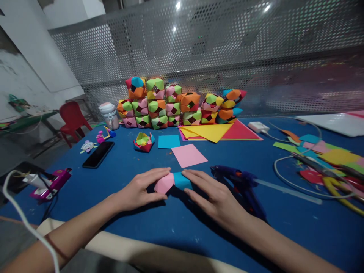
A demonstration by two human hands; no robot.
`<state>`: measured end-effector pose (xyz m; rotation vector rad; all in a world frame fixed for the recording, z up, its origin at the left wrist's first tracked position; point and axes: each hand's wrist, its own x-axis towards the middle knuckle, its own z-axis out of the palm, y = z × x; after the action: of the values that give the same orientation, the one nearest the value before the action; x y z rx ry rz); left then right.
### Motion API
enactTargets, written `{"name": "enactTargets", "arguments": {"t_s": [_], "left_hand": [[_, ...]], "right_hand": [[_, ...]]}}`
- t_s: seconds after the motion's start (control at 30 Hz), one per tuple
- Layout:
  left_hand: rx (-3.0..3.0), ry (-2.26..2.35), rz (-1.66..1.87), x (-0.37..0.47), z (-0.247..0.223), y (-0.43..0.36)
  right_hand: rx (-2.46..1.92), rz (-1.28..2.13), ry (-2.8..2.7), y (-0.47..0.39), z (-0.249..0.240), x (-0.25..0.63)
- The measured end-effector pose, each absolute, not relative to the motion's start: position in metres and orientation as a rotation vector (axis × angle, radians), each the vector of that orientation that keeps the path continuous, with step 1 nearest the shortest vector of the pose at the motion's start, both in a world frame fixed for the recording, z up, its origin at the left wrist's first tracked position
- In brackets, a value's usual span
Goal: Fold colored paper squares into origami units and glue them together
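Near the front middle of the blue table (125,167), my left hand (142,189) holds a folded pink paper piece (165,183) between thumb and fingers. My right hand (212,191) grips a folded blue paper piece (182,181) beside it. The two pieces meet end to end; whether they are joined I cannot tell. A flat pink square (189,155) and a flat blue square (169,141) lie just beyond my hands. To the right of my right hand rests a dark blue glue gun (241,178) with a clear glue stick in its back.
Stacked paper balls (156,108) line the back, with yellow and red sheets (244,131) in front. A small paper shape (144,141), phone (98,154), bottle (109,115) and purple power strip (54,184) are leftward. Paper scraps (338,156), yellow-handled scissors (335,191) and a white cable lie right.
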<state>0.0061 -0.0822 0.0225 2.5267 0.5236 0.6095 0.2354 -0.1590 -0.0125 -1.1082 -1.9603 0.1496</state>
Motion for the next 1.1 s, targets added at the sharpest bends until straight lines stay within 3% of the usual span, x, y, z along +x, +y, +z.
{"name": "enactTargets", "arguments": {"t_s": [0.53, 0.73, 0.97, 1.1], "left_hand": [[2.114, 0.848, 0.617, 0.007, 0.029, -0.082], [2.267, 1.197, 0.793, -0.025, 0.031, -0.048], [2.405, 1.488, 0.65, -0.06, 0.021, -0.018], [2.535, 1.476, 0.942, -0.052, 0.032, -0.03]], "right_hand": [[-1.386, 0.459, -1.896, -0.161, -0.003, 0.232], [-1.299, 0.326, -2.005, -0.174, 0.003, 0.239], [-1.227, 0.113, -2.146, -0.216, 0.022, 0.264], [-1.384, 0.162, -2.114, -0.236, 0.019, 0.298]]}}
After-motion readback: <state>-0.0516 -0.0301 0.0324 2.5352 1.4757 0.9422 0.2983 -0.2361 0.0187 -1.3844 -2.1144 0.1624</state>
